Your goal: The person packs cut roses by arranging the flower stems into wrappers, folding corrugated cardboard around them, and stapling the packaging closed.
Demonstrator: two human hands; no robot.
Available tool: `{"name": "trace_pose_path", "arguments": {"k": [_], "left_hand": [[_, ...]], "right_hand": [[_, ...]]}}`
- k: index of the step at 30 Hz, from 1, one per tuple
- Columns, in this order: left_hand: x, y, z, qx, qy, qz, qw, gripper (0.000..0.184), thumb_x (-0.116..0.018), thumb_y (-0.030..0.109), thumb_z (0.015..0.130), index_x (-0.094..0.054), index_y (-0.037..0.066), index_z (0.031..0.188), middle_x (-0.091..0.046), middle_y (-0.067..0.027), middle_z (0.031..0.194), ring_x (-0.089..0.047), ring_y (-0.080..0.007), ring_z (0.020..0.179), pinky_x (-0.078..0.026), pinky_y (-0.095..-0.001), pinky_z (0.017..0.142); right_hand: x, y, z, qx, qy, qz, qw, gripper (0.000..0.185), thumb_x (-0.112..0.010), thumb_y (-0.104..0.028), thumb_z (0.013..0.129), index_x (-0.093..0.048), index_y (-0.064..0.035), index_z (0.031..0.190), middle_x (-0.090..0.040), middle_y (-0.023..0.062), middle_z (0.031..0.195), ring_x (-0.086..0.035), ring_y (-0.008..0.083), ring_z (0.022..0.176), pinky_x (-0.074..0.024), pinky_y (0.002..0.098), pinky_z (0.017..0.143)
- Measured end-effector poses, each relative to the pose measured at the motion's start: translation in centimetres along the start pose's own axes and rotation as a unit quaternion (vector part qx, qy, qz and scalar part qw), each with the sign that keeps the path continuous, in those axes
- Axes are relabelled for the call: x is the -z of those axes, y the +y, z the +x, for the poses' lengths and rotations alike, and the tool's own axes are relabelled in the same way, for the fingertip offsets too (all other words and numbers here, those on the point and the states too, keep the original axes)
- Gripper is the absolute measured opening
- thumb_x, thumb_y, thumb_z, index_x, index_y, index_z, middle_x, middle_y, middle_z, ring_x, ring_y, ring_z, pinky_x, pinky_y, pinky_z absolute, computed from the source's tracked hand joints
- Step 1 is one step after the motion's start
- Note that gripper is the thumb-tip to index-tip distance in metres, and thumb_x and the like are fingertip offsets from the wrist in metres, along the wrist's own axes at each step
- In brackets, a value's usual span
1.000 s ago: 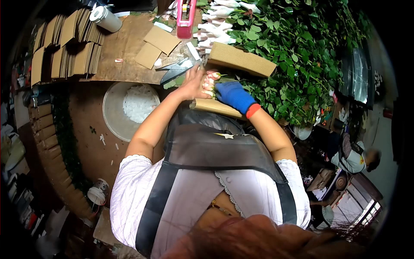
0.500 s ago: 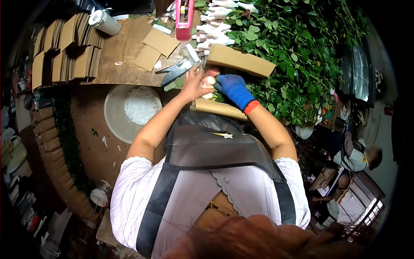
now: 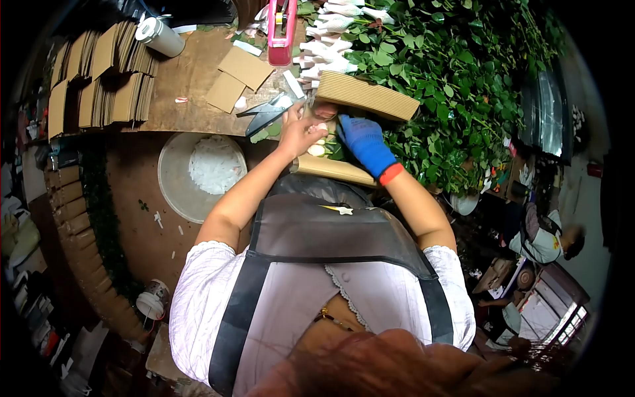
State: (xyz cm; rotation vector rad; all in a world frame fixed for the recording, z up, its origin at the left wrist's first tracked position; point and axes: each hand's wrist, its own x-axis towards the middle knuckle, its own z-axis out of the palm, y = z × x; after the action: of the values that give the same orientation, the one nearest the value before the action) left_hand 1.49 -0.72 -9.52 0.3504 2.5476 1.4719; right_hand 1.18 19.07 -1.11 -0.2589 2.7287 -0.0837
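Note:
Pale rose heads (image 3: 317, 151) lie between two strips of corrugated cardboard, a far one (image 3: 367, 94) and a near one (image 3: 334, 169). My bare left hand (image 3: 297, 135) is at their left side, thumb and fingers closed about a pale rose head. More pinkish rose heads (image 3: 324, 110) show under the edge of the far strip. My right hand (image 3: 364, 140), in a blue glove with an orange cuff, is just right of the heads, over the stems and leaves. Its fingers are bent together, and what they grip is hidden. Scissors (image 3: 268, 114) lie just left of my left hand.
Leafy stems (image 3: 450, 79) heap up on the right, with white-netted flower heads (image 3: 327, 46) along their left end. A pink tape dispenser (image 3: 281, 40), flat cardboard pieces (image 3: 245, 66), cardboard stacks (image 3: 99, 79) and a white lidded cup (image 3: 160, 37) stand on the table. Below is a round tub (image 3: 173, 188).
My right hand has shifted slightly right, away from the rose heads. My left hand has stayed by them, its thumb a little higher. The cardboard strips have barely moved.

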Motion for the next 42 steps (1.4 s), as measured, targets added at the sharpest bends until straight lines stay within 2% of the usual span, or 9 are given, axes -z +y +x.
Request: {"name": "trace_pose_path", "arguments": {"k": [9, 12, 16, 21, 22, 29, 35, 39, 42], "left_hand": [[-0.5, -0.2, 0.6, 0.009, 0.005, 0.04, 0.999, 0.08, -0.086, 0.041, 0.071, -0.049, 0.018, 0.138, -0.039, -0.0254, 0.142, -0.037, -0.0428, 0.127, -0.032, -0.0457, 0.109], [0.1, 0.3, 1.4, 0.025, -0.048, 0.063, 0.997, 0.061, -0.084, 0.041, 0.073, -0.061, 0.014, 0.123, -0.041, -0.0232, 0.138, -0.037, -0.04, 0.127, -0.032, -0.0447, 0.109], [-0.5, 0.8, 2.0, 0.069, 0.033, 0.009, 0.997, 0.033, -0.082, 0.04, 0.076, -0.073, 0.009, 0.082, -0.049, -0.0189, 0.132, -0.043, -0.0359, 0.124, -0.037, -0.0429, 0.106], [-0.3, 0.4, 1.5, 0.054, 0.025, 0.0, 0.998, 0.029, -0.082, 0.035, 0.077, -0.074, 0.01, 0.091, -0.048, -0.0172, 0.134, -0.042, -0.0348, 0.125, -0.037, -0.0425, 0.106], [-0.2, 0.4, 1.4, 0.054, 0.025, -0.009, 0.998, 0.029, -0.082, 0.035, 0.077, -0.074, 0.011, 0.092, -0.048, -0.0171, 0.134, -0.042, -0.0349, 0.126, -0.038, -0.0425, 0.106], [-0.1, -0.1, 1.7, 0.048, 0.012, -0.022, 0.999, 0.031, -0.083, 0.033, 0.077, -0.075, 0.01, 0.097, -0.047, -0.0172, 0.136, -0.042, -0.035, 0.126, -0.038, -0.0429, 0.106], [-0.2, 0.0, 1.9, 0.041, 0.006, -0.007, 0.999, 0.031, -0.083, 0.029, 0.077, -0.074, 0.007, 0.096, -0.048, -0.0177, 0.132, -0.043, -0.0353, 0.124, -0.039, -0.0429, 0.105], [-0.4, 0.0, 2.4, 0.037, 0.012, 0.041, 0.998, 0.057, -0.082, 0.028, 0.077, -0.061, 0.009, 0.126, -0.051, -0.0192, 0.123, -0.048, -0.0371, 0.118, -0.042, -0.0433, 0.101], [1.3, 0.4, 2.9, 0.013, -0.006, 0.024, 1.0, 0.056, -0.08, 0.039, 0.077, -0.058, 0.001, 0.112, -0.061, -0.0254, 0.108, -0.059, -0.0415, 0.105, -0.047, -0.0475, 0.092]], "right_hand": [[-0.4, 0.6, 2.4, 0.03, -0.051, 0.072, 0.996, 0.038, -0.056, -0.048, 0.092, -0.067, -0.0133, 0.103, -0.071, 0.0162, 0.1, -0.068, 0.0365, 0.089, -0.0536, 0.0499, 0.078], [-1.0, 0.2, 2.3, 0.021, -0.032, 0.07, 0.997, 0.036, -0.057, -0.046, 0.091, -0.066, -0.012, 0.101, -0.07, 0.0169, 0.097, -0.068, 0.0366, 0.087, -0.0537, 0.05, 0.076], [0.2, 0.7, 1.0, 0.022, -0.067, 0.116, 0.991, 0.036, -0.058, -0.045, 0.091, -0.067, -0.0129, 0.106, -0.071, 0.0162, 0.1, -0.068, 0.0368, 0.089, -0.0538, 0.0482, 0.079], [1.9, 0.7, -1.2, -0.01, 0.077, 0.369, 0.926, 0.033, -0.055, -0.034, 0.092, -0.069, -0.0142, 0.116, -0.069, 0.0182, 0.11, -0.066, 0.0368, 0.098, -0.0519, 0.0466, 0.088], [1.4, 0.9, -1.2, 0.0, 0.078, 0.34, 0.937, 0.031, -0.059, -0.027, 0.093, -0.068, -0.0063, 0.115, -0.069, 0.0191, 0.107, -0.066, 0.0384, 0.097, -0.0528, 0.0456, 0.085], [-0.7, 0.7, 0.1, 0.025, 0.032, 0.197, 0.98, 0.033, -0.052, -0.028, 0.093, -0.065, -0.0152, 0.121, -0.069, 0.0194, 0.104, -0.067, 0.0382, 0.094, -0.0528, 0.0487, 0.082], [-1.7, 0.0, 1.1, 0.018, -0.003, 0.12, 0.993, 0.029, -0.052, -0.024, 0.093, -0.064, -0.013, 0.117, -0.07, 0.02, 0.097, -0.066, 0.04, 0.087, -0.0529, 0.0502, 0.078], [-1.3, 1.0, 0.6, 0.06, 0.018, 0.153, 0.986, 0.035, -0.054, -0.026, 0.091, -0.061, -0.0128, 0.123, -0.069, 0.0199, 0.103, -0.067, 0.0393, 0.093, -0.0531, 0.0497, 0.081], [-0.9, 2.0, -1.5, 0.073, 0.166, 0.253, 0.95, 0.039, -0.059, -0.028, 0.093, -0.061, -0.0114, 0.128, -0.069, 0.0206, 0.108, -0.065, 0.0391, 0.1, -0.0529, 0.046, 0.087]]}}
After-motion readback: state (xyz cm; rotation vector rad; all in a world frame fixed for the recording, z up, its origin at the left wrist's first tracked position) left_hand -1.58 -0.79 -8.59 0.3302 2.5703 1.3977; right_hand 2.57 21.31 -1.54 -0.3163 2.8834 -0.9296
